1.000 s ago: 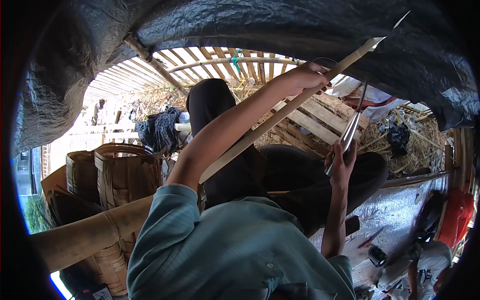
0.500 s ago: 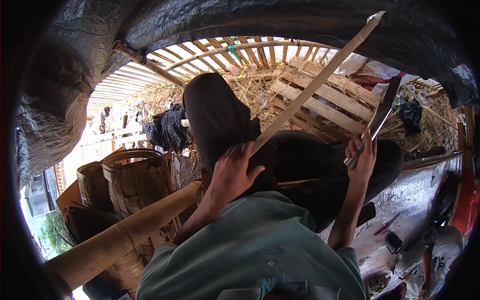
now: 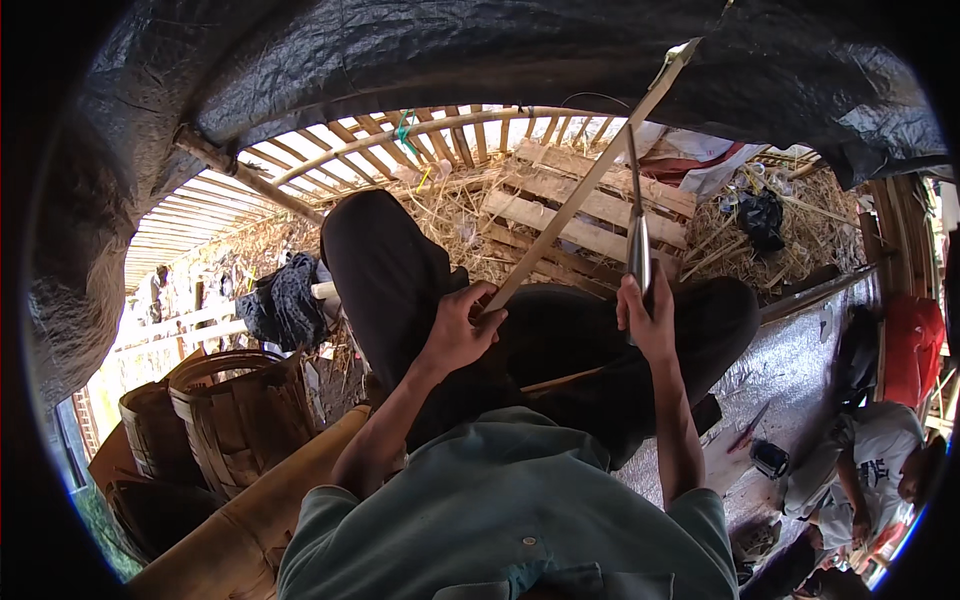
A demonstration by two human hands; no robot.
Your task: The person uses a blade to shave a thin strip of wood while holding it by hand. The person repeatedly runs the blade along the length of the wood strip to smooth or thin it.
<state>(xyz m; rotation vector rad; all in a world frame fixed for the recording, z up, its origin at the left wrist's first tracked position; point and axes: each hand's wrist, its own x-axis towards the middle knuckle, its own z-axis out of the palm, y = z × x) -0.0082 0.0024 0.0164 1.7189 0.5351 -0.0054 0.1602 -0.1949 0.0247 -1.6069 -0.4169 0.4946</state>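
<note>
My left hand (image 3: 463,332) is closed around the near end of a long, flat bamboo strip (image 3: 576,195). The strip slants up and away to the right, with a frayed tip at its far end. In my right hand (image 3: 650,318) is a long-bladed knife (image 3: 637,245), gripped by its shiny metal handle and held nearly upright. Its dark, narrow blade reaches up to the strip's upper part and seems to meet it there; whether they touch I cannot tell. Both hands are over my dark-trousered legs (image 3: 385,265).
A thick bamboo pole (image 3: 250,510) lies at the lower left beside rolled bamboo sheets (image 3: 240,405). Ahead are a wooden slatted pallet (image 3: 590,215) on straw and a bamboo slat fence (image 3: 440,135). Dark plastic sheeting (image 3: 500,60) hangs above. Another person (image 3: 870,460) is at the lower right.
My right hand has swung the knife leftward and more upright, bringing its blade to the strip. My left hand's fingers have curled around the strip. The whole view has shifted, scenery moving left.
</note>
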